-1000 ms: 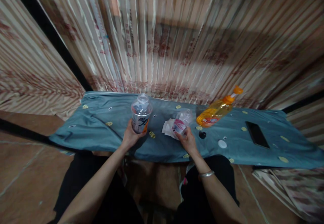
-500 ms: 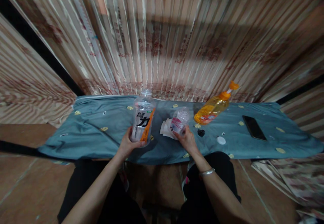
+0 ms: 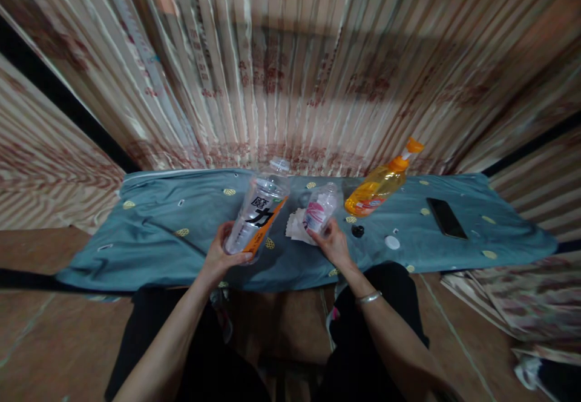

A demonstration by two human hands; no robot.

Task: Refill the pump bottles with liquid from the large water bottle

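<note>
My left hand [image 3: 222,255] is wrapped round the lower part of a large clear plastic bottle [image 3: 261,214] with an orange, black and silver label. The bottle leans to the right, its open-looking neck toward the smaller bottle. A small clear plastic bottle [image 3: 320,209] with a pink-and-white label is gripped near its base by my right hand [image 3: 332,243]. Beneath that hand lies a white scalloped-edged paper or cloth [image 3: 297,226]. Right of my right hand are a small black cap [image 3: 357,231] and a white round lid [image 3: 392,243].
A tilted-looking orange pump bottle [image 3: 373,190] with yellow liquid stands behind the caps. A dark phone [image 3: 446,218] lies farther right on the teal cloth-covered table [image 3: 158,208]. Pleated curtains [image 3: 290,99] hang behind, and black poles [image 3: 82,99] slant at the sides.
The large bottle in my left hand has tipped to the right, its neck moving toward the small bottle. My right hand still grips the small bottle. The camera view has shifted slightly.
</note>
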